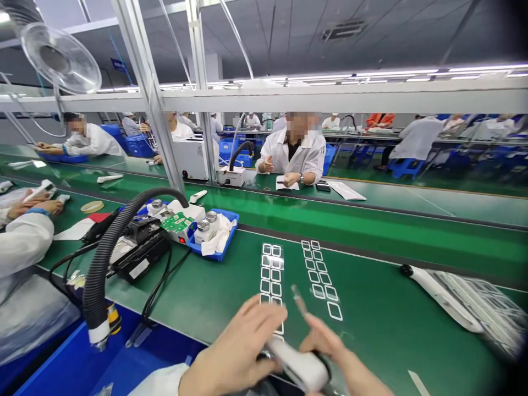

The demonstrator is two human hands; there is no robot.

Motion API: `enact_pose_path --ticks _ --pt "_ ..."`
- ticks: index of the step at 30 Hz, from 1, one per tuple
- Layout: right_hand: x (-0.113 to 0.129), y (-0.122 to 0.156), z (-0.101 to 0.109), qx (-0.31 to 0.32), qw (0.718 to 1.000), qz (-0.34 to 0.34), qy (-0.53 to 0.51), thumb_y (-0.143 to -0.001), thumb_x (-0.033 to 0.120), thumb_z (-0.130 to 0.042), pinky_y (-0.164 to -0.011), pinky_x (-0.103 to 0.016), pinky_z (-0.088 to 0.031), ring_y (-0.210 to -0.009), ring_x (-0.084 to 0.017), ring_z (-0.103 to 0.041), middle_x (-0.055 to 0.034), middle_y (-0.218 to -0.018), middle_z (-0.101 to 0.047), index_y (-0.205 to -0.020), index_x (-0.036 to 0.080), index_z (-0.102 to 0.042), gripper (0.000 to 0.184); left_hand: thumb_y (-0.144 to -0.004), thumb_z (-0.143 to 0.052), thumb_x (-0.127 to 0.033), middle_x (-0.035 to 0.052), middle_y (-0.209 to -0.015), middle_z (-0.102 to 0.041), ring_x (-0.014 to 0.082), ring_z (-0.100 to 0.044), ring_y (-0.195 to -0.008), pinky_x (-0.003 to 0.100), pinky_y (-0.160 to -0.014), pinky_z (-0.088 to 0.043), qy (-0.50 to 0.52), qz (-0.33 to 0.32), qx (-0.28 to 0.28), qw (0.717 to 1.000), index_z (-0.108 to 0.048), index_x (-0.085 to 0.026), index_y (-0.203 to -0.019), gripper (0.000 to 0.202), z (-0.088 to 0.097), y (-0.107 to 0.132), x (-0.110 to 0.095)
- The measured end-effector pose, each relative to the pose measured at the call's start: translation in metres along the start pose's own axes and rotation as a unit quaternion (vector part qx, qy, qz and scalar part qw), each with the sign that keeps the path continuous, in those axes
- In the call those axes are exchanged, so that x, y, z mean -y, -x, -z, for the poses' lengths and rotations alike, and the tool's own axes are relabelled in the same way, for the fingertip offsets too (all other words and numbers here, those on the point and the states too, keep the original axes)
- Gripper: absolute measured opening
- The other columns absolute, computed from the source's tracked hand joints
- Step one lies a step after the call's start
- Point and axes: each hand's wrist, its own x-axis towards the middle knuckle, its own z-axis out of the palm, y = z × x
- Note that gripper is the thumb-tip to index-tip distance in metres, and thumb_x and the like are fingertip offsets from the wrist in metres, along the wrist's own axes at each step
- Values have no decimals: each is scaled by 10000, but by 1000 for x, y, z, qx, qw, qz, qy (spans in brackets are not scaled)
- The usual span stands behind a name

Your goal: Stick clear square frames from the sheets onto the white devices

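Observation:
A white, rounded handheld device (303,367) is at the bottom of the view, tilted between my hands. My left hand (239,346) curls over its left end, fingers bent and thumb below. My right hand (330,344) is at the device's other end. A thin, translucent strip (300,301) sticks up from its fingertips, blurred by motion. Just beyond my hands lie two sheets of white-outlined square frames, a left sheet (271,272) and a right sheet (319,269). My left fingers cover the near part of the left sheet.
A similar white device (441,297) lies at right beside a stack of clear sheets (482,308). At left stand a blue tray (226,242) with metal-capped bottles, a black ribbed hose (103,258) and cables. A co-worker (292,148) sits across the green bench; another's sleeve (28,236) is at left.

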Motion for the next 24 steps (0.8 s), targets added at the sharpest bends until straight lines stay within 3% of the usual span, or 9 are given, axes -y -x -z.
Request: enact_pose_path --ticks 2,4,7,9,12,14,16,20,24 --pt "30 -11 -19 59 996 -10 -65 -725 303 -716 -773 -316 -553 -966 -256 -663 -28 -1138 -658 -1478 501 -266 899 -857 -624 -320 37 -1167 -645 235 -563 -1095 343 -1018 -386 44 58 58 996 -601 -319 -1212 355 0 33 -9" --pt "49 -24 -38 63 989 -33 -127 -705 299 -733 -762 -307 -541 -950 -249 -659 -31 -1098 -672 -1446 467 -364 844 -860 -614 -370 31 -985 -673 223 -592 -954 280 -842 -448 97 150 58 982 -670 -276 -986 166 -5 70 -3" --pt "62 -48 -75 -3 964 -60 -259 -830 383 -636 -703 -296 -516 -766 -192 -644 -44 -833 -666 -1290 270 -523 487 -755 -729 -456 32 -854 -654 185 -587 -764 244 -684 -443 217 285 -51 932 -648 -206 -927 314 -21 125 18" --pt "68 -67 -109 -43 930 -97 -351 -893 469 -552 -564 -252 -464 -572 -137 -565 -16 -652 -597 -1058 184 -567 329 -685 -762 -563 11 -745 -612 122 -516 -549 229 -539 -404 329 340 -202 858 -606 -180 -999 520 -33 155 32" --pt "82 -94 -171 -13 887 -153 -435 -836 564 -593 -429 -201 -323 -420 -79 -435 11 -536 -527 -815 153 -532 417 -709 -630 -742 -14 -603 -514 85 -407 -405 219 -417 -313 480 339 -422 691 -563 -145 -926 638 -41 187 47" --pt "96 -111 -215 33 865 -180 -467 -777 549 -648 -412 -189 -282 -387 -58 -398 27 -509 -507 -767 145 -526 422 -745 -593 -742 0 -615 -523 87 -426 -413 214 -408 -316 535 332 -521 577 -554 -138 -872 618 -37 203 59" --pt "114 -126 -259 80 839 -224 -490 -745 480 -660 -396 -185 -280 -371 -54 -385 47 -487 -481 -748 148 -522 360 -753 -641 -681 12 -669 -563 89 -458 -428 212 -412 -344 550 327 -585 499 -557 -138 -891 566 -30 219 72" --pt "153 -155 -330 161 814 -272 -488 -731 339 -599 -367 -193 -331 -365 -79 -425 63 -466 -444 -717 163 -503 201 -809 -634 -601 9 -651 -565 96 -482 -427 213 -415 -381 529 323 -653 435 -548 -132 -863 480 -15 251 98" --pt "172 -166 -363 202 823 -247 -470 -772 303 -528 -387 -230 -410 -389 -115 -495 52 -492 -465 -731 178 -471 143 -810 -602 -643 17 -593 -546 93 -481 -422 202 -423 -390 530 318 -658 430 -552 -114 -808 531 -9 268 106"
